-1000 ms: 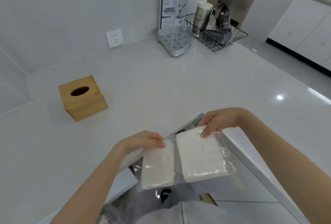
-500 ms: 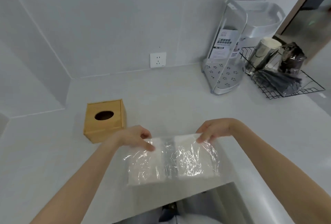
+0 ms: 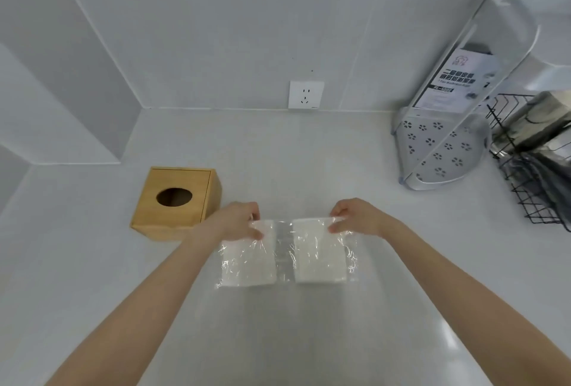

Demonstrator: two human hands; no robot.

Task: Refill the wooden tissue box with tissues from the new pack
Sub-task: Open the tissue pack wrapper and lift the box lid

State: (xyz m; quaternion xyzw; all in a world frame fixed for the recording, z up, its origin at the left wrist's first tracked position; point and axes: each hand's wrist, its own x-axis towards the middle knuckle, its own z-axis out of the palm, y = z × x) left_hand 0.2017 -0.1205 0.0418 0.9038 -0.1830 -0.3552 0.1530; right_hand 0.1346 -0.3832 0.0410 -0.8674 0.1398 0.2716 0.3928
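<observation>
A clear plastic tissue pack (image 3: 285,254) holding two white stacks of tissues lies flat on the white counter (image 3: 278,339). My left hand (image 3: 238,222) pinches the pack's far left corner and my right hand (image 3: 355,219) pinches its far right corner. The wooden tissue box (image 3: 176,202), a cube with an oval hole in its top, stands on the counter just left of my left hand. No tissue shows in the hole.
A white wall socket (image 3: 306,94) sits on the back wall above the counter. A white perforated corner shelf (image 3: 438,151) stands at the back right, with a black wire basket (image 3: 531,169) of dark packets beside it.
My hands carried the tissue pack forward from over the counter's edge and laid it flat on the counter beside the wooden box. The view swung left and down.
</observation>
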